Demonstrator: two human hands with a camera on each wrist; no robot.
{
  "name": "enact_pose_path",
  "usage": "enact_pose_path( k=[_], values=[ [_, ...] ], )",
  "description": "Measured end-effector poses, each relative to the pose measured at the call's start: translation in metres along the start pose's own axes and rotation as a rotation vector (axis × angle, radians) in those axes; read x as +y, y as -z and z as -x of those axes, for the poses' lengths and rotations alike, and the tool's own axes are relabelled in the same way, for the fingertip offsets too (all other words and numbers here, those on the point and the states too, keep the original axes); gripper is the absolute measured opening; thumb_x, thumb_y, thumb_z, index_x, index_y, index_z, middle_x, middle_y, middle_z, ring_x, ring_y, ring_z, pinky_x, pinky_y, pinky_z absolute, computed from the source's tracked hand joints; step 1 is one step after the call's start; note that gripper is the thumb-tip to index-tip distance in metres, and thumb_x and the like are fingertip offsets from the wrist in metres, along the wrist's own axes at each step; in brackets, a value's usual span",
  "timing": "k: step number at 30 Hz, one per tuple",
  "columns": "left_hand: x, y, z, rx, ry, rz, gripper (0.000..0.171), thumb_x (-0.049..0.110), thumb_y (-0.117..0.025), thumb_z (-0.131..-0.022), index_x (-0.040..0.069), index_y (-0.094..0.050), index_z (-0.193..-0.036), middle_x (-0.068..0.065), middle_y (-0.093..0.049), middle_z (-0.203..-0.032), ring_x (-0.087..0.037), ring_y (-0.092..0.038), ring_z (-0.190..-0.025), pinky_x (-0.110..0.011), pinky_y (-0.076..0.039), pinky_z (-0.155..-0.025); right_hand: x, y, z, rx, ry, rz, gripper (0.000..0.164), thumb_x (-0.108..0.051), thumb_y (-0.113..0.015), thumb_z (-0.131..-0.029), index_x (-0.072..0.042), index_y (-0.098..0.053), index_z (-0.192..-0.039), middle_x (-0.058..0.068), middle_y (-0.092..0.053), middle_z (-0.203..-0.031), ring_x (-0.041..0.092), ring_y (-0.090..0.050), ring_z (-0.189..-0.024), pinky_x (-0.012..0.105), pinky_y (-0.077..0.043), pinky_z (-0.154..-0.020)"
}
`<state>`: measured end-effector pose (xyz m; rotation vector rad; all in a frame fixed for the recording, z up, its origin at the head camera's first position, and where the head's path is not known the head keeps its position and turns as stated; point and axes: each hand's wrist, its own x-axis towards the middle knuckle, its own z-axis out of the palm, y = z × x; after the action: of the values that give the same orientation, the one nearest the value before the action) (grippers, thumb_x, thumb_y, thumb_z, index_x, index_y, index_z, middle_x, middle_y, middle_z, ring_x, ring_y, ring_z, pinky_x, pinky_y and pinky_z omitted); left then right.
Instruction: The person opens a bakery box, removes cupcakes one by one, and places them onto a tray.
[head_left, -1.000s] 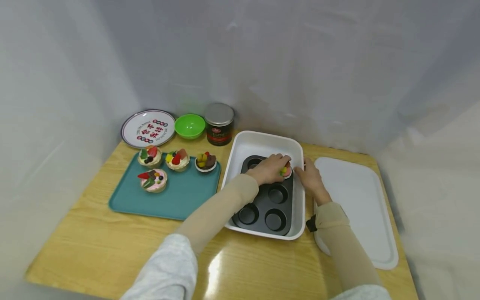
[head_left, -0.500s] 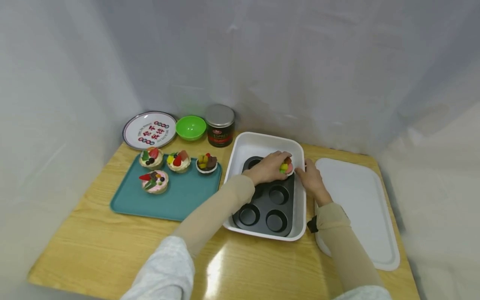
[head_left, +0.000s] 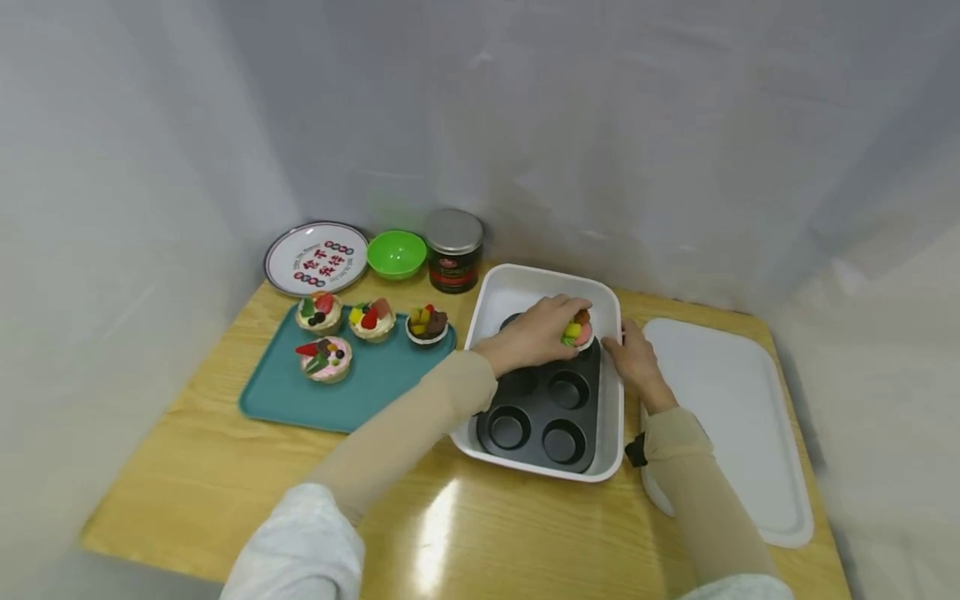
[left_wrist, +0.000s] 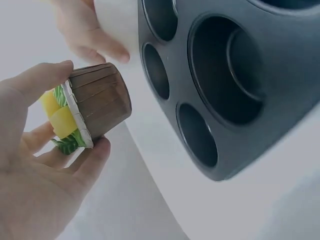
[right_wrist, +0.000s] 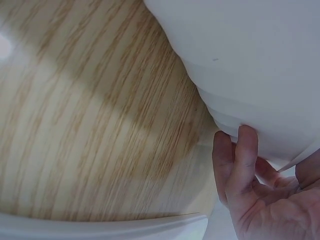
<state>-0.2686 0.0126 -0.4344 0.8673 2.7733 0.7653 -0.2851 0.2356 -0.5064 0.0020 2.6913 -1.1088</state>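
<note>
My left hand (head_left: 531, 335) pinches a small fruit-topped cupcake (head_left: 578, 331) in a brown pleated cup, by its upper edge between thumb and fingers. In the left wrist view the whole brown wrapper (left_wrist: 101, 94) shows, out of the cavities and close to the tin. The dark muffin tin (head_left: 536, 398) lies inside a deep white tub (head_left: 617, 421); its visible cavities hold nothing. At the tub's right side, my right hand (head_left: 636, 364) grips the rim, thumb inward. In the right wrist view its fingers (right_wrist: 246, 155) lie against the white outer wall.
On the left, a teal tray (head_left: 300, 404) carries several cupcakes (head_left: 326, 360). Behind it stand a white plate (head_left: 288, 265), a green bowl (head_left: 397, 256) and a coffee tin (head_left: 454, 250). A white lid (head_left: 738, 425) lies to the tub's right.
The left hand has lifted the cupcake a little from the tin's far right cavity, which now shows beneath it. The right hand stays at the rim. The head view has shifted slightly.
</note>
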Motion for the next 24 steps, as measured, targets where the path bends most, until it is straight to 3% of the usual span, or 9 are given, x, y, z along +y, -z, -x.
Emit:
enact_pose_path(
  k=[10, 17, 24],
  values=[
    [-0.024, 0.027, 0.052, 0.057, 0.058, 0.048, 0.077, 0.022, -0.080, -0.092, 0.008, -0.043, -0.158, -0.011, -0.056, -0.147, -0.030, -0.052, -0.132, -0.042, -0.045, -0.114, -0.002, 0.000, 0.002, -0.004, 0.004, 0.010, 0.048, -0.026, -0.049, -0.110, 0.005, -0.041, -0.146, 0.034, -0.052, -0.147, 0.049, -0.055, -0.130, 0.059, -0.047, -0.109],
    [-0.046, 0.043, 0.092, 0.131, 0.144, 0.123, 0.076, 0.023, -0.079, -0.093, 0.013, -0.042, -0.159, -0.008, -0.053, -0.145, -0.028, -0.049, -0.129, -0.047, -0.048, -0.108, 0.000, 0.001, 0.002, -0.013, -0.003, 0.004, 0.048, -0.027, -0.047, -0.110, 0.004, -0.040, -0.147, 0.033, -0.052, -0.146, 0.048, -0.055, -0.129, 0.059, -0.048, -0.108],
    [-0.071, 0.058, 0.125, 0.198, 0.213, 0.122, 0.078, 0.024, -0.077, -0.092, 0.014, -0.040, -0.160, -0.012, -0.050, -0.142, -0.031, -0.049, -0.127, -0.050, -0.047, -0.107, -0.001, 0.000, 0.001, -0.012, 0.004, 0.004, 0.048, -0.026, -0.048, -0.110, 0.006, -0.040, -0.146, 0.034, -0.052, -0.145, 0.048, -0.055, -0.128, 0.059, -0.048, -0.108]
  ],
)
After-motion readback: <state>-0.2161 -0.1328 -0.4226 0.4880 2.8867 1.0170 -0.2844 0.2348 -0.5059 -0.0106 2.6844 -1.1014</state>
